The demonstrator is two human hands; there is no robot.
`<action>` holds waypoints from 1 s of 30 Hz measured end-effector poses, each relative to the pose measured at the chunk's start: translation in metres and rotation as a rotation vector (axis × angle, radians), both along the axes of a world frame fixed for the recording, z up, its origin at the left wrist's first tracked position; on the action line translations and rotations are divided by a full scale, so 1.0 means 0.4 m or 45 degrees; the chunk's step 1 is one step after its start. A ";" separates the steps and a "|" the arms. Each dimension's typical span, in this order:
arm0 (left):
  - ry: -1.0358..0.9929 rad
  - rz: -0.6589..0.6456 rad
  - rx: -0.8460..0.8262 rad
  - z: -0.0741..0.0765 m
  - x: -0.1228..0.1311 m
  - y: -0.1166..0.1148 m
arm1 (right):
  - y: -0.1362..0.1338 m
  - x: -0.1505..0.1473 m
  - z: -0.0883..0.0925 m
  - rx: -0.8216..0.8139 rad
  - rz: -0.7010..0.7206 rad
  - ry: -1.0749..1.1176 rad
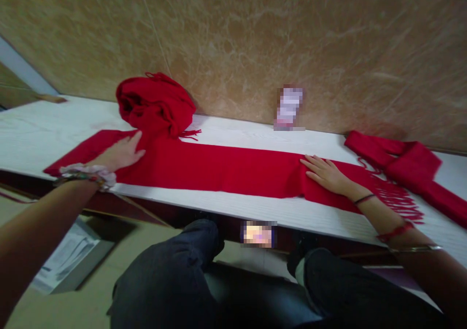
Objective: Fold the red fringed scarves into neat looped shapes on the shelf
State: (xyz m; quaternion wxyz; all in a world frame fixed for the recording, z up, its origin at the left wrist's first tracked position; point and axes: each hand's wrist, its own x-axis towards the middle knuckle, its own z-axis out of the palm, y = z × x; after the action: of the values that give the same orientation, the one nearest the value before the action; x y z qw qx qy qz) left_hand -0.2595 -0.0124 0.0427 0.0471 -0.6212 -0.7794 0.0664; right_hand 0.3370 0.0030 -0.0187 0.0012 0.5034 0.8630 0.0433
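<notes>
A long red scarf [226, 166] lies stretched flat along the white table [255, 210], its fringe at the right end. My left hand [120, 154] rests flat on the scarf's left part, fingers stretched out. Pressed flat on the right part, near the fringe, is my right hand [326, 173], fingers together and extended. Neither hand grips anything.
A bunched red scarf [155, 102] sits at the back left against the marble wall. Another folded red scarf [404, 166] lies at the right. A small blurred object [289, 107] stands by the wall. My knees [189, 275] are under the table; papers [69, 258] lie on the floor at left.
</notes>
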 end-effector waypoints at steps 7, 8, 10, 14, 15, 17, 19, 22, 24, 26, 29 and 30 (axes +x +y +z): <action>-0.034 0.331 0.058 -0.006 0.112 -0.002 | -0.002 -0.027 0.012 -0.014 0.046 0.020; 0.042 0.315 0.144 0.003 0.147 -0.004 | -0.001 -0.027 0.014 -0.020 0.052 0.021; 0.123 -0.008 0.317 0.009 0.239 -0.007 | -0.001 -0.023 0.017 -0.039 0.045 0.018; -0.188 -0.277 -0.002 -0.036 0.395 0.006 | -0.009 -0.001 0.020 -0.055 0.021 0.039; -0.206 -0.261 -0.057 -0.053 0.407 0.014 | -0.013 0.005 0.021 -0.051 0.020 0.048; -0.204 -0.337 -0.085 -0.083 0.395 0.033 | -0.023 0.010 0.022 -0.044 0.022 0.059; -0.170 -0.384 -0.080 -0.103 0.355 0.049 | -0.031 0.010 0.025 -0.051 0.033 0.060; -0.117 -0.410 -0.101 -0.110 0.306 0.062 | -0.030 0.006 0.028 -0.079 0.061 0.074; -0.072 -0.369 -0.137 -0.096 0.305 0.068 | -0.017 0.013 0.031 -0.090 0.053 0.108; -0.012 -0.371 -0.186 -0.071 0.332 0.080 | 0.006 0.032 0.038 -0.062 -0.001 0.154; 0.046 -0.580 -0.210 -0.026 0.410 0.116 | 0.052 0.073 0.056 0.005 -0.065 0.175; 0.033 -0.660 -0.205 -0.014 0.442 0.131 | 0.066 0.086 0.062 0.007 -0.058 0.157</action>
State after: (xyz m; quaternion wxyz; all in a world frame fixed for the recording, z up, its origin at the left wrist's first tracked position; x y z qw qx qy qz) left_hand -0.0827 0.0401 0.0371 0.0231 -0.8009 -0.5858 0.1218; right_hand 0.3715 0.0294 0.0062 -0.0525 0.5246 0.8496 0.0146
